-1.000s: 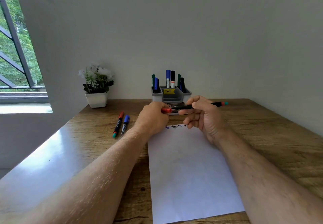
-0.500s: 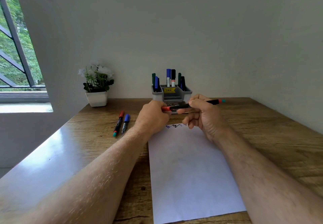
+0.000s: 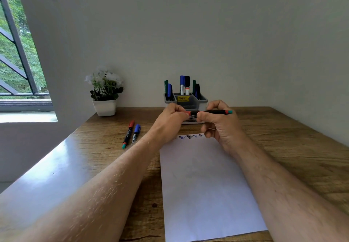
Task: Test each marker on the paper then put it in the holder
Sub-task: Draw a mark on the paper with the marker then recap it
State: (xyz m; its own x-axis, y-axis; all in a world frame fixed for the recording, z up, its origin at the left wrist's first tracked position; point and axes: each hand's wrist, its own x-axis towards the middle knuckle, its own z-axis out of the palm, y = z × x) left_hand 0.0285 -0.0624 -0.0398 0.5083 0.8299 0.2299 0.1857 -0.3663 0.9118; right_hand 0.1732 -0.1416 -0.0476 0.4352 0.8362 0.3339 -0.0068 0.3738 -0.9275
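Both hands hold one red marker (image 3: 209,112) level above the far end of the paper (image 3: 205,185), just in front of the holder (image 3: 203,102). The left hand (image 3: 170,122) pinches its red cap end, and the right hand (image 3: 219,122) curls round the black barrel. Two more markers (image 3: 132,134) lie on the counter (image 3: 283,147) to the left.

The left hand (image 3: 171,120) hides the red marker (image 3: 209,112) cap end.
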